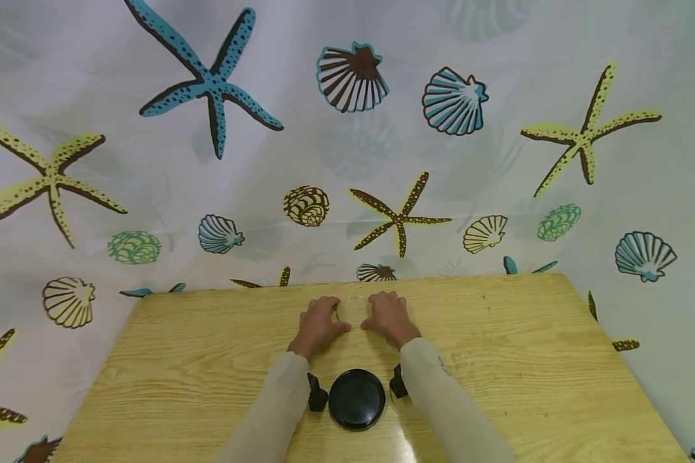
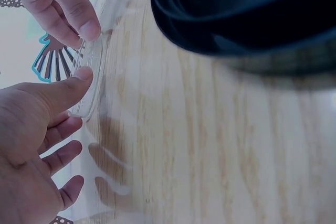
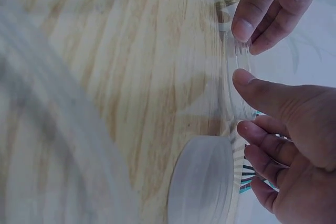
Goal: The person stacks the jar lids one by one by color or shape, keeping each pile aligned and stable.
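From my remote seat I have the left hand [image 1: 320, 326] and right hand [image 1: 389, 319] facing each other by the middle of the worktop's [image 1: 208, 360] far edge. Between them sits a clear round piece [image 1: 355, 314]; each grip is partly closed, thumb and fingers pinching its rim from opposite sides. The left hand's other fingers hang apart, off the rim. I see a black round disc [image 1: 356, 400] nearer the worktop's near edge, between the sleeves [image 1: 275, 405]. My right wrist view shows a cloudy round piece [image 3: 202, 182] beside the right hand.
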Action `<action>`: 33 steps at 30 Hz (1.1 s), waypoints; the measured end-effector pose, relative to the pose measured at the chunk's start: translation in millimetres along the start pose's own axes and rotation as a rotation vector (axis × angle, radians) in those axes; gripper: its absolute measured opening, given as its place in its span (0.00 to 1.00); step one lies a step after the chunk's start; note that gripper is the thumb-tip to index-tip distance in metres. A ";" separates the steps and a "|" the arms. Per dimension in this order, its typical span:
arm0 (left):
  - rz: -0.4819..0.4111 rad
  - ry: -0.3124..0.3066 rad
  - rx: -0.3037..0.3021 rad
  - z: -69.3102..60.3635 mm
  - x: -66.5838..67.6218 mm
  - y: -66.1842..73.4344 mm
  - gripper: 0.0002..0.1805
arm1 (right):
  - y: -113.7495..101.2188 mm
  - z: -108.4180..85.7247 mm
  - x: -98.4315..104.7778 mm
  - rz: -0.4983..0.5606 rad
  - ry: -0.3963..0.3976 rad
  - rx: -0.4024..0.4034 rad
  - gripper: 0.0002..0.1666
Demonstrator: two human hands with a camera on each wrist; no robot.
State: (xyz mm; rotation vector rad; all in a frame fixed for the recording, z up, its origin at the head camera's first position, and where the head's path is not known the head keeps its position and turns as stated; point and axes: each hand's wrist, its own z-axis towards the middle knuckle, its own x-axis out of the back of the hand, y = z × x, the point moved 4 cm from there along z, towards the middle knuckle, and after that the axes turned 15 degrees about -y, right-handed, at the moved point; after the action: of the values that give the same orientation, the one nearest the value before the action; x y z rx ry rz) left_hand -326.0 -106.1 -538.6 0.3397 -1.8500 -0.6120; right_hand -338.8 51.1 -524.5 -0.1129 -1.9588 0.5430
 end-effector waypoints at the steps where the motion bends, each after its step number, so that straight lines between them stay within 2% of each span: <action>1: 0.000 -0.001 0.001 -0.4 0.0 0.4 0.31 | 0.2 -0.2 0.1 -0.001 -0.001 0.001 0.27; 9: -0.020 -0.003 0.002 -2.3 0.8 5.6 0.31 | 0.3 -4.4 7.2 -0.008 0.008 0.027 0.23; 21: -0.035 0.020 0.008 -4.4 5.2 15.5 0.31 | 2.0 -9.1 16.8 0.001 -0.009 0.057 0.32; 33: -0.045 0.050 -0.057 -13.0 13.8 26.8 0.30 | 1.3 -21.9 30.9 0.023 0.017 0.112 0.33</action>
State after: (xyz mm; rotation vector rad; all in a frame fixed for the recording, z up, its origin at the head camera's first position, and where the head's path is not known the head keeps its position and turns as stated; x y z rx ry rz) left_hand -317.2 -94.2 -509.3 0.3563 -1.7781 -0.6800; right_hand -333.4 69.1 -491.5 -0.0689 -1.9080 0.6632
